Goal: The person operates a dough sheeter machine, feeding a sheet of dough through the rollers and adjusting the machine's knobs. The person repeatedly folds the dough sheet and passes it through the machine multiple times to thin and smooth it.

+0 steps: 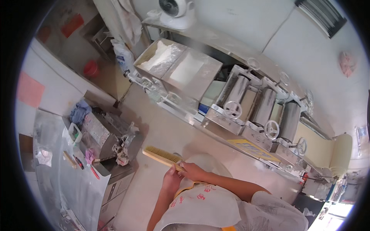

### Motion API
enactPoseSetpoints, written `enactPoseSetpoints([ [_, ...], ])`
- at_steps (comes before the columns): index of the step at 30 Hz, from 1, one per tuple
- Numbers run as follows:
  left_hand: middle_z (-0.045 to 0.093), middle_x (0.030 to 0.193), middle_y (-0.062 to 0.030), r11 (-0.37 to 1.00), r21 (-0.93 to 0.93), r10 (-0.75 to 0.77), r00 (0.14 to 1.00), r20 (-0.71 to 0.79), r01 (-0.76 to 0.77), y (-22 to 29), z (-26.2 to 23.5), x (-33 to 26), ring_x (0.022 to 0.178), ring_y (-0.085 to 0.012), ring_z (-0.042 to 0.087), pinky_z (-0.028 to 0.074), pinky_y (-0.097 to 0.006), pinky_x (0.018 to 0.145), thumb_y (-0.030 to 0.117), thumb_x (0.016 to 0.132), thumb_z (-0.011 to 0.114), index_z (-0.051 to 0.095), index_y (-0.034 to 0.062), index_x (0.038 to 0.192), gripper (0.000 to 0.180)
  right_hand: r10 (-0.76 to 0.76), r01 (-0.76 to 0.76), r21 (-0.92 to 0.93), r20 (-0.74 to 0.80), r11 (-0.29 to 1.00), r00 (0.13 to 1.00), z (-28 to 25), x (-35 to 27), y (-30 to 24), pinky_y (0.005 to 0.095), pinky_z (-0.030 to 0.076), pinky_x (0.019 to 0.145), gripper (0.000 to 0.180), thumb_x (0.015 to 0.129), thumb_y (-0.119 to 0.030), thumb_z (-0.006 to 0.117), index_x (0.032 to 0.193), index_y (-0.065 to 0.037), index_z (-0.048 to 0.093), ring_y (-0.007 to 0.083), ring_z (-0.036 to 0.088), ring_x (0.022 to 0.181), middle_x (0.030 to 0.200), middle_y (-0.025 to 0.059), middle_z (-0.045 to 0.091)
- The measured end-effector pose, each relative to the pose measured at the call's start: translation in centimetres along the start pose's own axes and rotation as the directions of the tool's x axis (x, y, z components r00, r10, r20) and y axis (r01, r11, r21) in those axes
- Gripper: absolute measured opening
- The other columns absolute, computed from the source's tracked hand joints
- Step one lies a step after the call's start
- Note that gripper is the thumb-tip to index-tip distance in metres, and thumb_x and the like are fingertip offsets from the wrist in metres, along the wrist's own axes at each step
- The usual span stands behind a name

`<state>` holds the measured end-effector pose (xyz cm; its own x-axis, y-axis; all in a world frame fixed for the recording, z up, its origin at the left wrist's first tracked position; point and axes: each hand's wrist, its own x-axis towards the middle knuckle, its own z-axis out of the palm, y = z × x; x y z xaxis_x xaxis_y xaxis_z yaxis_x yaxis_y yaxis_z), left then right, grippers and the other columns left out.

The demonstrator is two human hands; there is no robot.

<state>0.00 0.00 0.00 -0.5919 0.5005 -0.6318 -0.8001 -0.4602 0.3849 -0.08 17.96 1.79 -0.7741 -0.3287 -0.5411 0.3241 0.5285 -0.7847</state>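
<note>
A wooden bench brush (pixel 159 155) with pale yellowish bristles is held in front of my apron, its bristled head pointing to the upper left. My right hand (pixel 192 171) closes around the handle from the right. Just below it, my left hand (pixel 172 179) has its fingers pressed together at the handle's lower end. The two hands nearly touch, and the fingers hide the end of the handle. Beneath the brush lies the pale floor (pixel 154 127); no work surface touches it.
A machine with several steel rollers (pixel 266 106) and white handwheels stands at the right, a pale sheet roll (pixel 341 154) at its end. White powder lies in a steel bin (pixel 163 57). At left, a metal table (pixel 54 161) carries small tools. A fan (pixel 173 9) stands behind.
</note>
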Motion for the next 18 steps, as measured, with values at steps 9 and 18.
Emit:
enactPoseSetpoints([
  [9, 0.062, 0.090, -0.0053, 0.785, 0.410, 0.619, 0.615, -0.490, -0.463, 12.6, -3.3, -10.4, 0.075, -0.0146, 0.063, 0.057, -0.033, 0.070, 0.033, 0.110, 0.054, 0.056, 0.0087, 0.103, 0.025, -0.094, 0.100, 0.242, -0.035, 0.965, 0.995, 1.1, 2.0, -3.6, 0.0365, 0.054, 0.091, 0.036, 0.099, -0.027, 0.065, 0.126, -0.003, 0.066, 0.0248, 0.070, 0.099, 0.110, 0.0141, 0.073],
  [18, 0.071, 0.106, -0.0212, 0.205, 0.856, 0.977, -0.047, -0.209, 0.474, 32.5, -44.4, -26.3, 0.098, -0.0360, 0.066, 0.052, -0.046, 0.089, 0.031, 0.102, 0.059, 0.066, -0.0046, 0.111, 0.038, 0.107, -0.091, 0.081, -0.214, 0.992, 0.971, 0.6, 3.5, 0.6, 0.0373, 0.056, 0.081, 0.031, 0.100, -0.026, 0.060, 0.114, 0.001, 0.065, 0.0236, 0.072, 0.084, 0.095, 0.0137, 0.074],
])
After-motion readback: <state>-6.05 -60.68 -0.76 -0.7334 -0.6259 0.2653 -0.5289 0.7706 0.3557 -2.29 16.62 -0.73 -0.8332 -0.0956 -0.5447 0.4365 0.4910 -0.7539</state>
